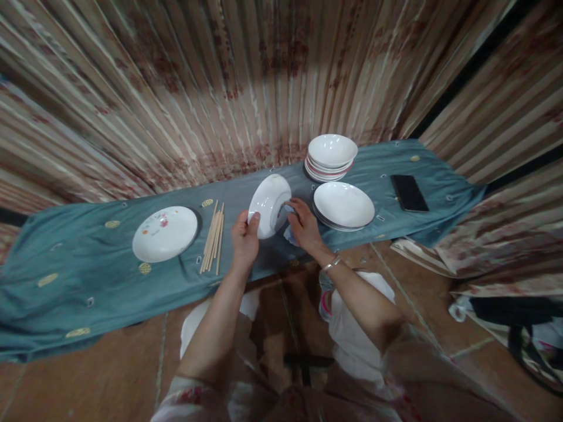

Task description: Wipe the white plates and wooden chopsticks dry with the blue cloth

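Note:
Tilted on its side above the table's middle is a white bowl [267,199], its underside and foot ring turned toward my right. My left hand [246,235] grips its rim with the thumb pressed on the wall. My right hand [304,224] is closed on a pale bluish cloth [290,235] beside the bowl's base; some of the cloth is hidden by the fingers. Left of my left hand lie several wooden chopsticks [213,241] in a loose bundle. A white plate with a flower print [166,234] sits farther left.
A stack of white bowls [332,151] stands at the back right, with stacked white plates [344,205] in front. A black phone [409,193] lies right of them. A teal cloth [105,281] covers the narrow table. Patterned curtains [246,88] hang behind; a bag [519,322] is at the lower right.

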`<state>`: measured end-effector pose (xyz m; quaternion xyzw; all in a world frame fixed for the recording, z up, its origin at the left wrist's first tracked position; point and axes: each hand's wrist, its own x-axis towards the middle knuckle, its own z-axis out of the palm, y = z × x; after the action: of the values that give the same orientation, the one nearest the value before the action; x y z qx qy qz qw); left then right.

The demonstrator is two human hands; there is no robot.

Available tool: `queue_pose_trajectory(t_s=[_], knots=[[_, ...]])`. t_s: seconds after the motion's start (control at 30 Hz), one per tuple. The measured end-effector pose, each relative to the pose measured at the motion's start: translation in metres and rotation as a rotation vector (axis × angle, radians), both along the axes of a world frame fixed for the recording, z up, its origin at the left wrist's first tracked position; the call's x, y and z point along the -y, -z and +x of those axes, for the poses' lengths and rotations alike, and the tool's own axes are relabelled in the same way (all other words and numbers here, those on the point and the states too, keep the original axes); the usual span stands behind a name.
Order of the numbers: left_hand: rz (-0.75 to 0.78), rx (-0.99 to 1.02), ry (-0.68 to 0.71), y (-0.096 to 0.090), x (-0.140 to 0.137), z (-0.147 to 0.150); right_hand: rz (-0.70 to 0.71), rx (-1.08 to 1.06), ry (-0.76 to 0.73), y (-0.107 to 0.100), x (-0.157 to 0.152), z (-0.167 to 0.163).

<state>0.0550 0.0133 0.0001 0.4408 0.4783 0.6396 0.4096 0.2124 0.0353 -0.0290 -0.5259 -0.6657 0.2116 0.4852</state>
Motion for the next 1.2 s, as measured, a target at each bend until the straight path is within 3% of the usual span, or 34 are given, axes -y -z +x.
queue_pose_trajectory(t_s=[0.2,0.4,0.57,0.7,0.83,1.0,1.2], knots=[[0.073,-0.4,0.033,0.001,0.01,0.008,-0.214,-0.137,0.055,-0.026,0.002,0.028],[0.276,-0.8,0.125,0.002,0.016,0.016,-0.488,-0.35,-0.043,-0.037,0.01,0.038],[0.371,-0.982,0.154,-0.002,0.022,0.022,-0.564,-0.497,-0.059,-0.051,0.016,0.037],[0.485,-1.097,0.124,-0.004,0.025,0.029,-0.545,-0.516,-0.017,-0.06,0.021,0.044],[0.541,-1.121,0.14,-0.007,0.027,0.036,-0.555,-0.496,0.04,-0.06,0.026,0.056],[0.508,-1.035,0.161,-0.011,0.028,0.047,-0.576,-0.562,0.096,-0.057,0.03,0.073],[0.285,-0.688,0.135,0.008,0.015,0.063,-0.492,-0.627,0.197,-0.064,0.022,0.119]])
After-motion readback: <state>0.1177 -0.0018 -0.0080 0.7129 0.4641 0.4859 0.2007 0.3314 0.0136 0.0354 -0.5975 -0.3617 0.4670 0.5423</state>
